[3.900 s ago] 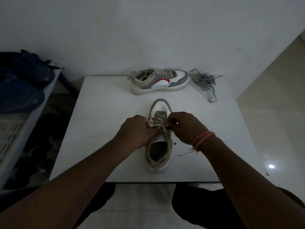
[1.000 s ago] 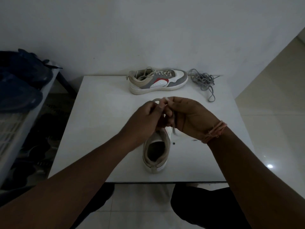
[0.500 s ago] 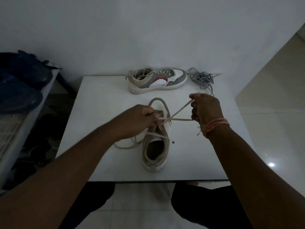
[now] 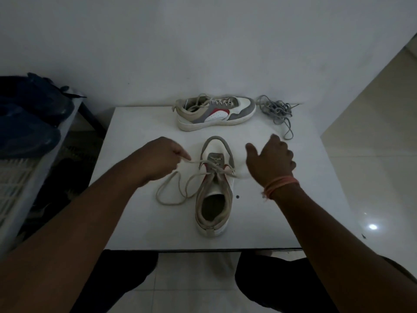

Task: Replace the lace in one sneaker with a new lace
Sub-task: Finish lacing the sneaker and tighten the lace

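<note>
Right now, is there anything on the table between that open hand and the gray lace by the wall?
Nothing visible blocks it. The right hand hovers open over bare table, and the gray lace lies loose just beyond its fingers. The far sneaker sits off to the lace's left, out of the way.

A white table [image 4: 140, 222] stands against a pale wall and carries two sneakers and a bundle of lace. The near sneaker [image 4: 214, 188] lies toe-away at the middle, its loosened beige lace [image 4: 173, 195] looping onto the tabletop at its left. At the far edge a second sneaker [image 4: 214, 112] rests side-on, with a tangled grey lace [image 4: 276, 110] just beside its toe.
</note>
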A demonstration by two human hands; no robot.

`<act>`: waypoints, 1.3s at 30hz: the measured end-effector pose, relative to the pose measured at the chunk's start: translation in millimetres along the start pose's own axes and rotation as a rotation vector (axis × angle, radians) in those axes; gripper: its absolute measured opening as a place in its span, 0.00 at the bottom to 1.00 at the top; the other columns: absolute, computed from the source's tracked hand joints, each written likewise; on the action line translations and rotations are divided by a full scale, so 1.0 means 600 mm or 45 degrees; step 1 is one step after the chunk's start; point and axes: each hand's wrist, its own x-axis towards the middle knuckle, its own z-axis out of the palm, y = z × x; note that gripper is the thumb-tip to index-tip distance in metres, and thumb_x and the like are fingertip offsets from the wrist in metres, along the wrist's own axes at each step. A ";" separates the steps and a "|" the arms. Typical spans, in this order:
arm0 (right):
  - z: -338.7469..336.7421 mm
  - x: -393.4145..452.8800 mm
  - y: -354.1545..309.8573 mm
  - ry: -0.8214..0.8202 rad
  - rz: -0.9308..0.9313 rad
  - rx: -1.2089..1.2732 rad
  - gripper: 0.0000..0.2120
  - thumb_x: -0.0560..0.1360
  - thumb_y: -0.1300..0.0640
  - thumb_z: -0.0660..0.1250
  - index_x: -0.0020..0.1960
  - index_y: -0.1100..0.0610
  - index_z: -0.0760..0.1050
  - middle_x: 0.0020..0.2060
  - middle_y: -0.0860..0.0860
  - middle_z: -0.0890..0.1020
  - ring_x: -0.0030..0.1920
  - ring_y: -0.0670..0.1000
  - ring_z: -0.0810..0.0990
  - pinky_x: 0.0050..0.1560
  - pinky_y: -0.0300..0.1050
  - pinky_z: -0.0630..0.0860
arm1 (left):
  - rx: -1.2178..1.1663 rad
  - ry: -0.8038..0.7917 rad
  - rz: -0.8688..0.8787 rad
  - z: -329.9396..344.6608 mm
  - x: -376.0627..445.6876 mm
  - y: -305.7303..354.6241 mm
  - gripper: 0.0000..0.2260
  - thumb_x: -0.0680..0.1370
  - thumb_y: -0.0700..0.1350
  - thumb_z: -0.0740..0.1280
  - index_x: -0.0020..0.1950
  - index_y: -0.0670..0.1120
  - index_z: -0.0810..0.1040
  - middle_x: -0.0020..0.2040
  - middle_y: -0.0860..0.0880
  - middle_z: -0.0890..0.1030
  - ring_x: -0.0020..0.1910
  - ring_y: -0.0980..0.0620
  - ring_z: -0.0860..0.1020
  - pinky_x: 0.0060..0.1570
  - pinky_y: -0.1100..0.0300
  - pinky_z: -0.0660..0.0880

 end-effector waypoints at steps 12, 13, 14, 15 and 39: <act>0.006 -0.034 -0.030 -0.383 -1.050 0.287 0.13 0.77 0.62 0.71 0.60 0.54 0.83 0.50 0.47 0.83 0.45 0.37 0.76 0.50 0.24 0.69 | -0.590 -0.055 0.039 0.049 -0.002 0.026 0.28 0.75 0.41 0.76 0.73 0.45 0.72 0.43 0.44 0.87 0.42 0.47 0.87 0.46 0.49 0.84; 0.006 -0.032 -0.030 -0.367 -1.046 0.290 0.12 0.77 0.62 0.71 0.58 0.54 0.83 0.48 0.46 0.83 0.44 0.37 0.76 0.50 0.25 0.70 | -0.595 -0.076 0.043 0.049 -0.002 0.027 0.24 0.75 0.42 0.76 0.70 0.45 0.75 0.43 0.45 0.87 0.42 0.47 0.87 0.46 0.50 0.84; 0.007 -0.033 -0.030 -0.341 -1.031 0.296 0.10 0.77 0.62 0.71 0.57 0.54 0.84 0.47 0.47 0.83 0.44 0.38 0.77 0.49 0.27 0.72 | -0.568 -0.062 0.044 0.051 -0.002 0.027 0.21 0.74 0.43 0.77 0.66 0.45 0.77 0.43 0.45 0.87 0.42 0.48 0.87 0.46 0.52 0.84; 0.008 -0.034 -0.031 -0.312 -0.996 0.297 0.08 0.77 0.61 0.71 0.55 0.54 0.84 0.46 0.47 0.83 0.43 0.40 0.78 0.50 0.32 0.75 | -0.506 -0.021 0.044 0.054 -0.002 0.026 0.18 0.73 0.46 0.78 0.61 0.46 0.80 0.42 0.47 0.87 0.41 0.49 0.86 0.45 0.53 0.84; 0.049 -0.071 -0.027 -0.269 -0.647 0.116 0.05 0.78 0.53 0.69 0.47 0.53 0.82 0.44 0.50 0.81 0.43 0.48 0.77 0.49 0.46 0.78 | -0.697 -0.201 -0.264 0.077 0.012 -0.013 0.07 0.77 0.31 0.71 0.53 0.34 0.83 0.49 0.35 0.85 0.40 0.45 0.84 0.42 0.57 0.84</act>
